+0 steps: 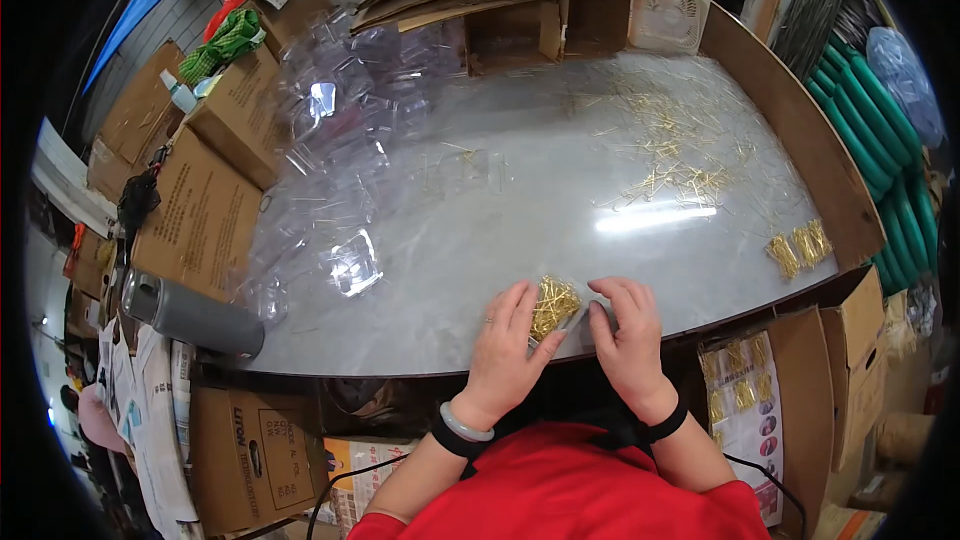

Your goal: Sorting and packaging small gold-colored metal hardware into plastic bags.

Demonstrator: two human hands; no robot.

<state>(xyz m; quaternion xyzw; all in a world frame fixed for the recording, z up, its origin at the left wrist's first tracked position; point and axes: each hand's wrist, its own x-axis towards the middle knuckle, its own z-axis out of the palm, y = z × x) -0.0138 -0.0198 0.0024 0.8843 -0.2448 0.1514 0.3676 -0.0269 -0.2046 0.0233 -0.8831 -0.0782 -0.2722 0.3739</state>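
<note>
At the table's near edge, a small clear plastic box [576,321] holds a heap of thin gold-coloured wire pieces [553,306], some with bent, hook-like ends. My left hand [503,342] closes round the box's left side, fingers along the far part and thumb across the near edge. On the other side, my right hand [632,342] is half curled. Its thumb and forefinger are apart, close to the box's right edge, and nothing shows between them. Whether these fingertips touch the box is hard to make out.
Many clear plastic boxes [345,155] lie piled at left. Loose gold wire pieces [672,145] spread across the far right, and gold bundles [800,246] sit by the wooden border [800,125]. A grey bottle [195,315] lies at the left edge; cardboard dividers [515,35] stand at the back.
</note>
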